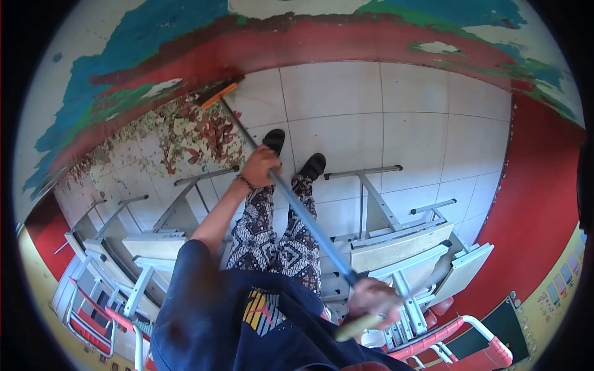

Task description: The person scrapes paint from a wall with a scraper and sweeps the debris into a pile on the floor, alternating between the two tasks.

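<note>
A long blue-grey pole [312,226] runs diagonally down from an orange broom head [218,94] at the foot of the painted wall. My left hand [261,167], with a dark bracelet at its wrist, is wrapped round the middle of the pole. Lower right, my right hand [371,304] grips the pole near its upper end and looks blurred. The bristles touch the floor beside a heap of paint flakes and debris [201,136], which lies to the left of the pole.
Peeling wall paint [346,37] curves across the top. Folded desks or chairs with metal legs stand on the left [158,244] and right [402,244]. My dark sandals [313,167] are on the white tiles [337,139]. A red wall [532,185] rises at the right.
</note>
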The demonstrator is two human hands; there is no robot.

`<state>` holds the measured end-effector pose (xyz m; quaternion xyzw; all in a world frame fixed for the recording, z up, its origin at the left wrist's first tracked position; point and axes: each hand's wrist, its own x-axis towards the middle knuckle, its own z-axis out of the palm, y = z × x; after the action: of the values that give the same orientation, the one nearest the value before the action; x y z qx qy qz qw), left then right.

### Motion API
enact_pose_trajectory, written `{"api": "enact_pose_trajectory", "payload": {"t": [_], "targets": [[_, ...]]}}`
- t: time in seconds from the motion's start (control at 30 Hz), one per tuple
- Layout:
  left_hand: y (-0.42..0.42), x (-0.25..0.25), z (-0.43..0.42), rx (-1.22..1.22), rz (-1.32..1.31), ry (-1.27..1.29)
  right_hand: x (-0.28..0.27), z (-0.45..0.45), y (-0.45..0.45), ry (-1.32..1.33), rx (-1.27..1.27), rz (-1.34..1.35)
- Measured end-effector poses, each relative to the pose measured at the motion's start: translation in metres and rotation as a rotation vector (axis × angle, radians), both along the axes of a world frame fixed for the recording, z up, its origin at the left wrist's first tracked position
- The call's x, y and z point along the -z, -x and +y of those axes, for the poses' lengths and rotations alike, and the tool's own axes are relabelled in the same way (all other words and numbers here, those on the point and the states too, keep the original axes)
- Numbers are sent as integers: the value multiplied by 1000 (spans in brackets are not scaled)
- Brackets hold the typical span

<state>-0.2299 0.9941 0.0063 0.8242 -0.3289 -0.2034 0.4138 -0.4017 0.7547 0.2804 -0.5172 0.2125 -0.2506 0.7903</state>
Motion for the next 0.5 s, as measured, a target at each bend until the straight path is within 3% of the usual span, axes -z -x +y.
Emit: {"api": "enact_pose_trajectory", "payload": {"t": [0.03,0.1,0.17,0.23,0.27,0.4,0.47,0.5], "targets": [[1,-12,-20,-4,10,61,-6,-8,20,220,267,74],[9,-33,-68,-34,-25,90,-56,-38,-1,290,169,226],[15,-49,-119,15,-1,217,-69,-77,22,233,261,-71],[22,-65,-172,45,1,271,-90,-93,15,-2,114,-399],[22,-67,-197,74,-1,270,-92,-102,22,-11,106,-393],[7,-21,-267,195,-2,307,-71,-117,51,366,306,148],[3,23,-280,174,-33,302,-31,-76,15,507,756,403],[-1,29,-277,160,-34,303,-24,-80,17,167,222,59]]}}
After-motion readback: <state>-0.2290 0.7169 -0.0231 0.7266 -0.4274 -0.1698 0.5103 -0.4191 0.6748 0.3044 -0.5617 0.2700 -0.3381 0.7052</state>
